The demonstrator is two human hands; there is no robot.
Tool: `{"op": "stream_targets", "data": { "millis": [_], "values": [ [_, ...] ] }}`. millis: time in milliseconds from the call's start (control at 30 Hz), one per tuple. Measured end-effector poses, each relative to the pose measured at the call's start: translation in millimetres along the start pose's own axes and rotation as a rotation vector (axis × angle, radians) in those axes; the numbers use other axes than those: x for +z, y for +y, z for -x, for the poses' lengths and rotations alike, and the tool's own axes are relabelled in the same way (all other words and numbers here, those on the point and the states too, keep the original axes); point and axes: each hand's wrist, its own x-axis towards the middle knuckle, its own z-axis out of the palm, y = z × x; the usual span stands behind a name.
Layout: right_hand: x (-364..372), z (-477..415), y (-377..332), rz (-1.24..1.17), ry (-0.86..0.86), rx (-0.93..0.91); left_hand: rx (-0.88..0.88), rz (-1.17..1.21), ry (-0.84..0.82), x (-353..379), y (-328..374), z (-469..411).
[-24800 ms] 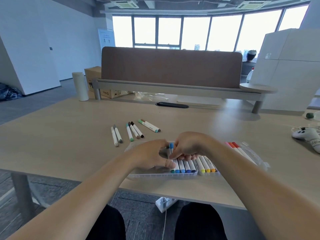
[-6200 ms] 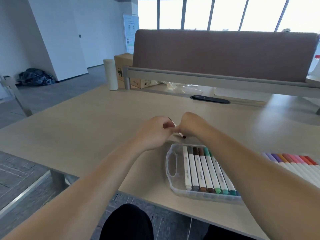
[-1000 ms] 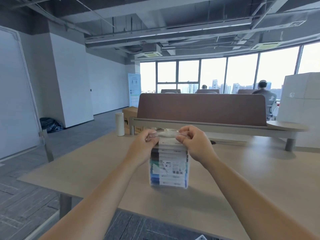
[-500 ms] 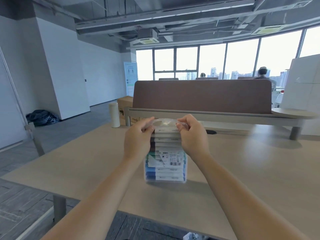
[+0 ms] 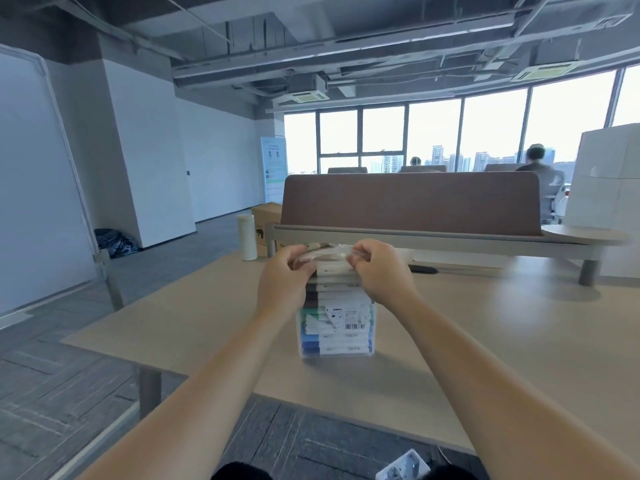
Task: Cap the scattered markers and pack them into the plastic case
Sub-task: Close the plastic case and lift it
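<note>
We hold the plastic case (image 5: 335, 320) upright on the bench (image 5: 485, 323), markers (image 5: 341, 341) packed inside. Left hand (image 5: 284, 289) and right hand (image 5: 379, 271) fingers pinch its handle at twelve o'clock; only setting it down seems left.

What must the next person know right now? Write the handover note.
Left hand and right hand: both pinch the top of the case.
Case: upright on the desk, closed as far as can be seen, markers stacked inside.
Done: markers packed; none loose in view.
Left: check that the top is latched, which the hands hide, then set the case down.
</note>
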Motion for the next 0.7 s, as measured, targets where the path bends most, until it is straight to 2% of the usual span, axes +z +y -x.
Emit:
{"op": "stream_targets", "data": {
  "millis": [133, 267, 400, 533, 700],
  "values": [
    [4.3, 10.6, -22.3, 0.013, -0.022, -0.063, -0.094, -0.063, -0.024, -35.8, 6.7, 10.8],
    [21.2, 17.0, -62.5, -0.005, 0.06, -0.128, -0.288, -0.115, -0.064, -81.4, 18.1, 17.6],
    [54.0, 27.7, -112.4, -0.031, 0.077, -0.207, -0.563, 0.184, -0.122, -136.6, 29.8, 30.5],
    [94.7, 48.5, -160.3, -0.029, 0.042, -0.324, -0.64, 0.547, -0.078, -193.2, 5.7, 32.9],
    [158.9, 75.1, -200.1, -0.002, -0.078, -0.525, -0.628, 0.553, 0.138, -250.9, -29.7, 41.3]
  ]
}}
